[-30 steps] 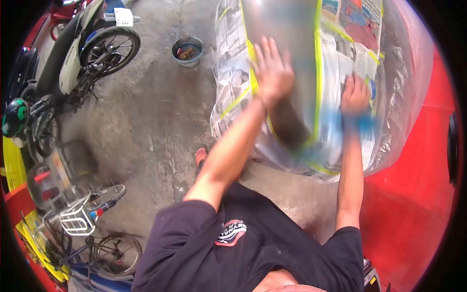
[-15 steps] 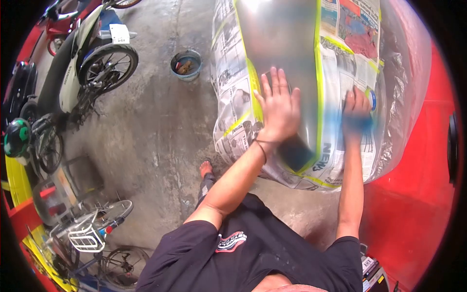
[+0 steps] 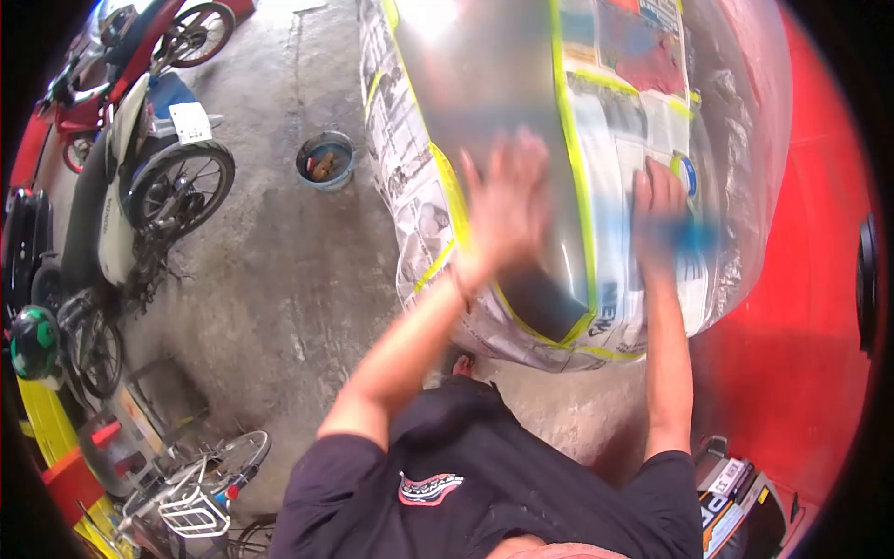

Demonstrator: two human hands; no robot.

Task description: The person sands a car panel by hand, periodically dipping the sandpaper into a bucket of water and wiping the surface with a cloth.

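A smooth grey panel (image 3: 484, 84) is framed by yellow-green masking tape (image 3: 575, 149), with newspaper (image 3: 622, 177) around it. My left hand (image 3: 507, 210), smeared by motion, lies over the lower part of the panel with its fingers stretched out. To its right, over the newspaper, my right hand (image 3: 659, 210) has its fingers bent, and a blurred blue thing (image 3: 694, 233) is at its palm side. I cannot tell what kind of thing the blue one is. Clear plastic sheeting (image 3: 736, 205) bulges along the right of the newspaper.
A blue bucket (image 3: 326, 177) with brownish things inside stands on the concrete floor (image 3: 270, 279). Motorbikes (image 3: 116, 200), a green-and-black helmet (image 3: 35, 342) and a bicycle (image 3: 209, 494) line the left. A red surface (image 3: 773, 401) rises on the right, with a box-like printed item (image 3: 731, 498) below.
My view has shifted, so the panel and both hands appear farther left and the bucket lower. My left hand has become blurred while staying over the panel. The blue thing remains at my right hand.
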